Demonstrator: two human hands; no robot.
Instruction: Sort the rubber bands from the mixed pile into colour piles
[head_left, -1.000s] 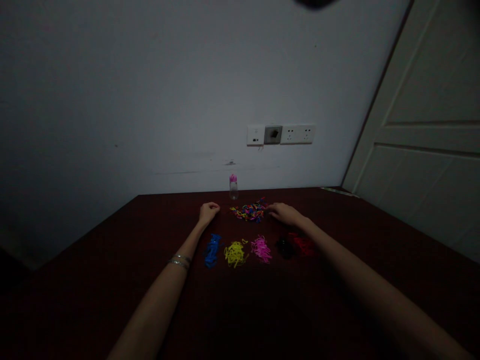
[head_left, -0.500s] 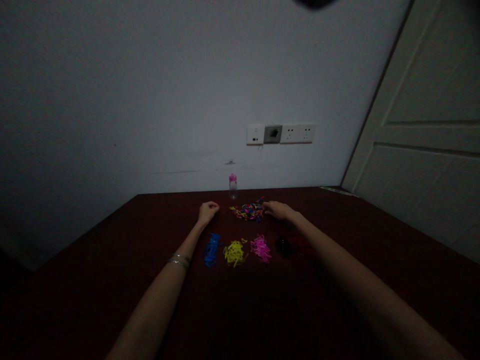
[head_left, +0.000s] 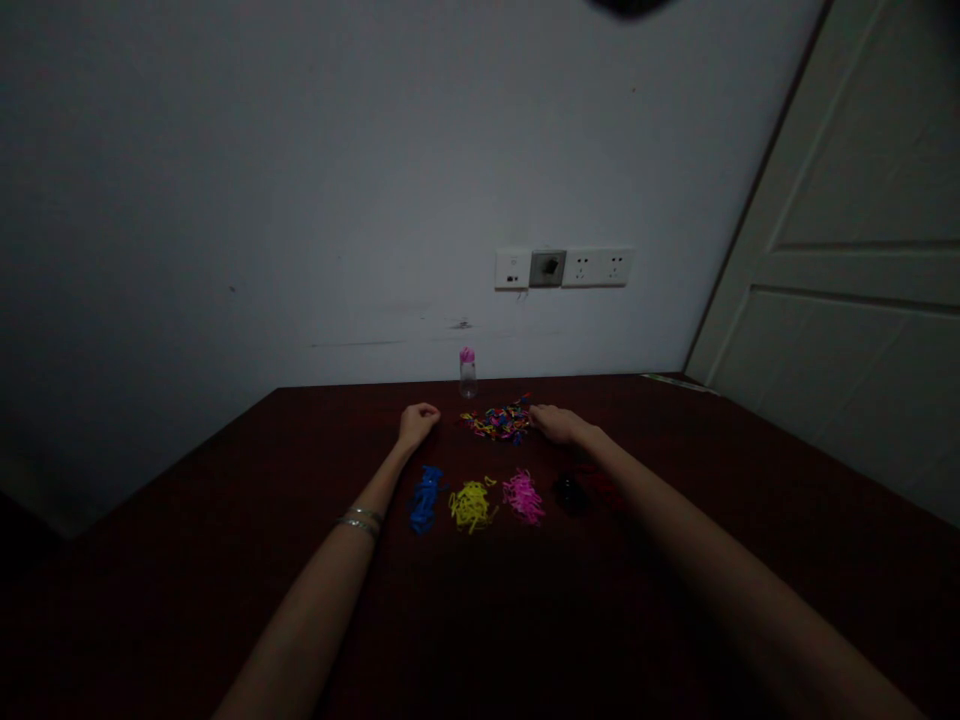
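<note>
A mixed pile of small coloured bands point(head_left: 499, 421) lies far out on the dark red table point(head_left: 225, 520). My right hand point(head_left: 553, 422) rests at the pile's right edge with its fingers curled, touching the bands. To the left of the pile, apart from it, my left hand point(head_left: 418, 421) lies as a loose fist on the table. Nearer to me lie sorted heaps in a row: blue point(head_left: 424, 497), yellow point(head_left: 470, 504), pink point(head_left: 523, 496), black point(head_left: 570, 492) and a dim red one point(head_left: 606, 487). Whether the right fingers pinch a band is too small and dark to make out.
A small clear bottle with a pink cap point(head_left: 467, 372) stands by the wall behind the mixed pile. Wall sockets point(head_left: 564, 268) sit above it. A pale door point(head_left: 862, 300) is at the right. The room is dim.
My right hand has shifted slightly left and farther out, up against the mixed pile. The left hand has stayed in place.
</note>
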